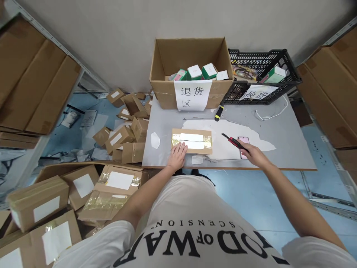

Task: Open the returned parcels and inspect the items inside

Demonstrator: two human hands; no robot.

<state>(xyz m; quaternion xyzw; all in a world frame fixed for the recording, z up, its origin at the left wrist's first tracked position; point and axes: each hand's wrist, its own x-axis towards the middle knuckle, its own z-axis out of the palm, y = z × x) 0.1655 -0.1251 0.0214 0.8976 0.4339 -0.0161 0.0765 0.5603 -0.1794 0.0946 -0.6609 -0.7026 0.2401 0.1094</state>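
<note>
A small taped cardboard box (pixel 195 149) with a white label lies flat near the front of the grey table (pixel 290 149). My left hand (pixel 177 154) rests flat on its left front corner, fingers stretched out over the tape. In my right hand (pixel 253 153) is a red and black utility knife (pixel 232 140), its dark blade pointing left toward the box but apart from it. Just under and beside that hand lies a phone (pixel 243 140) with a lit pink screen. White torn paper (pixel 223 128) spreads beneath the box and knife.
A big open cardboard box (pixel 164 91) with green-and-white cartons stands at the back, beside a black plastic crate (pixel 259 97). A yellow-black tool (pixel 219 113) and white cable (pixel 272 117) lie before them. Opened boxes (pixel 122 136) litter the floor left; a large carton of parcels (pixel 83 185) stands nearer.
</note>
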